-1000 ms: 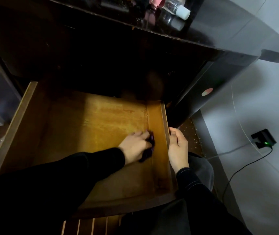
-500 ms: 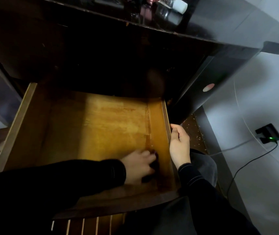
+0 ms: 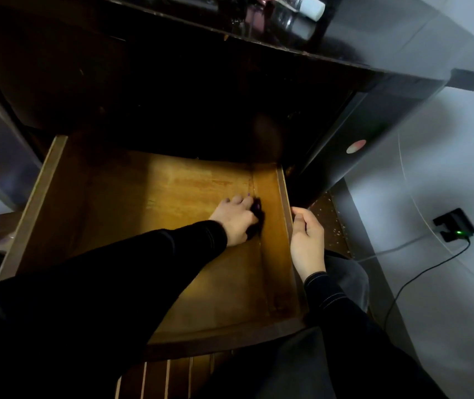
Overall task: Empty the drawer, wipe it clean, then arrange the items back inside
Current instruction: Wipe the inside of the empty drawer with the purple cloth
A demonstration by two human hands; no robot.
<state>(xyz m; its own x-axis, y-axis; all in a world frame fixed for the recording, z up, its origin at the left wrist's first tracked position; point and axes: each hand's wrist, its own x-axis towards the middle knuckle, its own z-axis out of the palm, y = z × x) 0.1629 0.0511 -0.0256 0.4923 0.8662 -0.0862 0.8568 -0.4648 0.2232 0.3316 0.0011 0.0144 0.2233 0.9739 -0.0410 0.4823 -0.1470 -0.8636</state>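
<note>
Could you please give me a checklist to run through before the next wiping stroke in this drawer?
1. The drawer emptied: ok, the visible floor is bare; the sleeve hides part.
2. The cloth in grip: ok, the left hand holds it on the floor beside the right wall.
3. The drawer steadied: ok, the right hand grips the right wall's rim.
4. Back corners reachable: cannot tell, they lie in shadow under the cabinet.
5. Floor clean: cannot tell, marks and wood grain look alike in this dim light.
</note>
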